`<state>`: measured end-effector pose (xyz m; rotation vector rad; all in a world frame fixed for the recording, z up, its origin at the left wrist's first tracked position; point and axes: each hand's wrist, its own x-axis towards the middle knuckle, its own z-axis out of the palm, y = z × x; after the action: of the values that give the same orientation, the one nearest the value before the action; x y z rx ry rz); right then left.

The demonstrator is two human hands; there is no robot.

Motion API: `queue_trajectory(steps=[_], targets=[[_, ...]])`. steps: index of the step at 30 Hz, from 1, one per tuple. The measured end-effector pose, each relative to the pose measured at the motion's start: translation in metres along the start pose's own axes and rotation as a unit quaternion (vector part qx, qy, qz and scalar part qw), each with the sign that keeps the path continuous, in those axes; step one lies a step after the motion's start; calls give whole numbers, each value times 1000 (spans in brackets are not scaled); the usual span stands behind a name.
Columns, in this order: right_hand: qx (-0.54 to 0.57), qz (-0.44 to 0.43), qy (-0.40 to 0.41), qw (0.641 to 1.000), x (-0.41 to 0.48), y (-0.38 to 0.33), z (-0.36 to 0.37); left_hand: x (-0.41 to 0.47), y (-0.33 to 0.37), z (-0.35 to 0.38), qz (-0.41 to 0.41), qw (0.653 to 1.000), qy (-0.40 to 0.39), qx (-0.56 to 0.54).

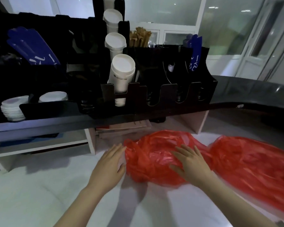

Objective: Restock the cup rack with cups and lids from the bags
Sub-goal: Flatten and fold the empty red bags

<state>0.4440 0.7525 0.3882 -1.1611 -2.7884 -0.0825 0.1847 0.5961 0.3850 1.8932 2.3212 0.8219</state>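
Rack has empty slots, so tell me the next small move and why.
Probably pull the left bag open at its bunched end: left hand touches its edge, right hand rests flat on top, neither grips, and its contents are hidden.

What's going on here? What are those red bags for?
A person is getting ready to refill the black cup rack. Both hands are open on the nearer red bag, which lies on the white counter. The left hand is at its left end and the right hand lies flat on top. A second red bag lies to the right. The rack holds white cups in one column; the front slots beside them look empty.
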Motion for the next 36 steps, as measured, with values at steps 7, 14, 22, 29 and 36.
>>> queue_trajectory(steps=[7, 14, 22, 29, 36], targets=[[-123, 61, -135, 981, -35, 60, 27, -16, 18, 28, -11, 999, -19, -37], [138, 92, -16, 986, -20, 51, 10, -29, 53, 42, -101, 992, 33, -68], [582, 146, -17, 800, -28, 59, -41, -62, 115, 66, -221, 952, 159, -141], [692, 214, -142, 675, -59, 52, -43, -100, 184, 97, -204, 921, 64, -326], [660, -106, -291, 685, -97, 73, -37, -101, 214, 108, -269, 903, 233, -240]])
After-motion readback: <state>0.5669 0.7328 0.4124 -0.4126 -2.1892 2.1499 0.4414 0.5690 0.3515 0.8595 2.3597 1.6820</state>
